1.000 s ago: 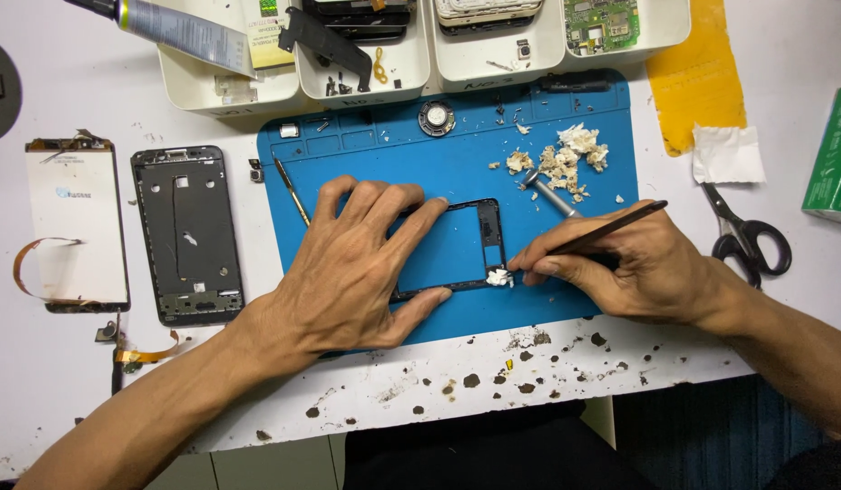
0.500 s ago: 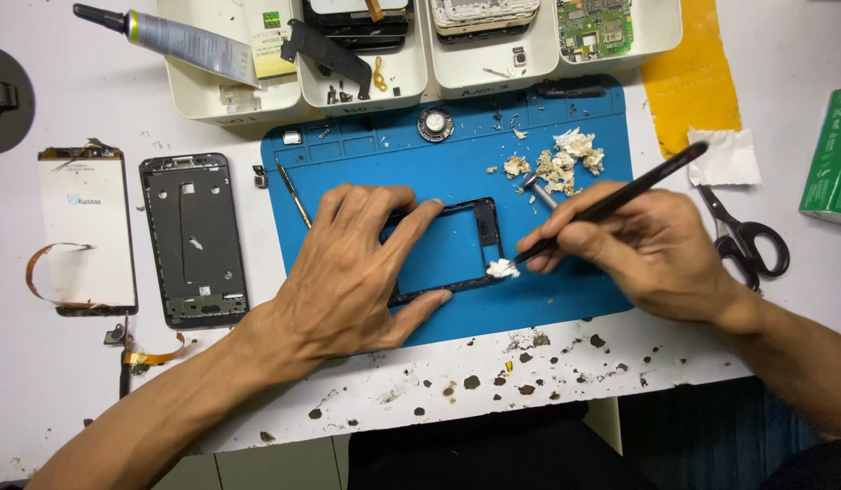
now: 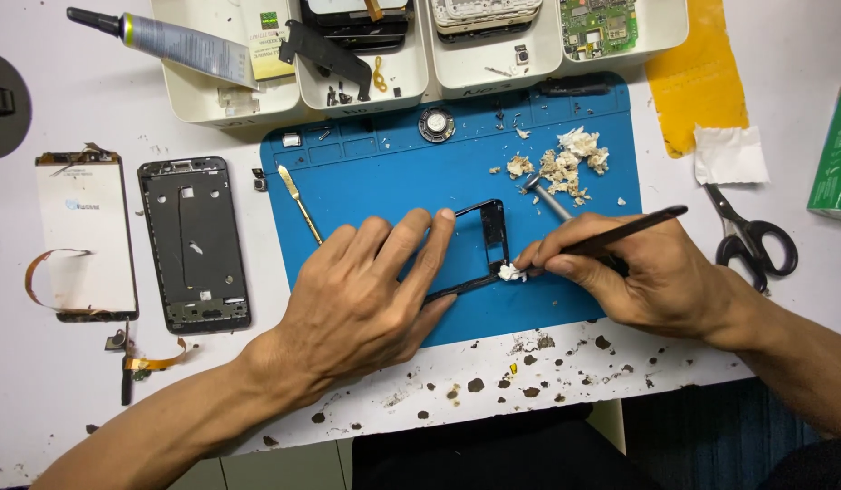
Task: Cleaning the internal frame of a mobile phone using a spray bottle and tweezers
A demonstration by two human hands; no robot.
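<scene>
Fingers (image 3: 540,257) lowered black tool (image 3: 634,227) toward frame (image 3: 493,227).

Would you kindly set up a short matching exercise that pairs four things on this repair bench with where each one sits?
Things:
1. scissors
2. glue tube
3. black phone frame
4. detached screen

Places:
A. far left, on the white table
B. under the left hand, on the blue mat
C. right of the mat
D. across a white tray, top left

Pairs: 1-C, 2-D, 3-B, 4-A
</scene>
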